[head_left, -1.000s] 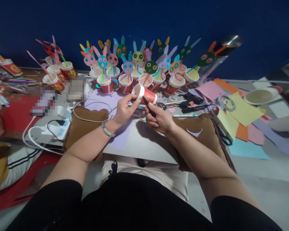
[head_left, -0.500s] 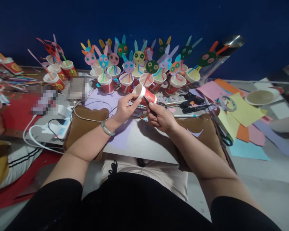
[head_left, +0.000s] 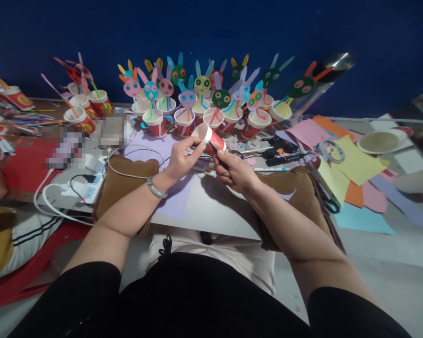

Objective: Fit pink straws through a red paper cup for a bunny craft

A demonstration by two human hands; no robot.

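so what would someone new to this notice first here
Probably the colourful long-eared paper faces above red-and-white paper cups, before the dark blue wall. Nearer, the left hand holds a tilted red-and-white paper cup, the right hand a slim black tool beside it. Sheets of coloured paper lie scattered at right.

The tilted paper cup (head_left: 211, 136) is red outside and white within. Near the pale grey desk's (head_left: 215, 206) far edge, long-eared figures (head_left: 187, 97) mix pink, blue, purple, yellow, orange and green. The near-edge cushions (head_left: 123, 188) are brown. The wall (head_left: 211, 28) is deep blue; a neighbour's white garment (head_left: 37, 239) carries black stripes.
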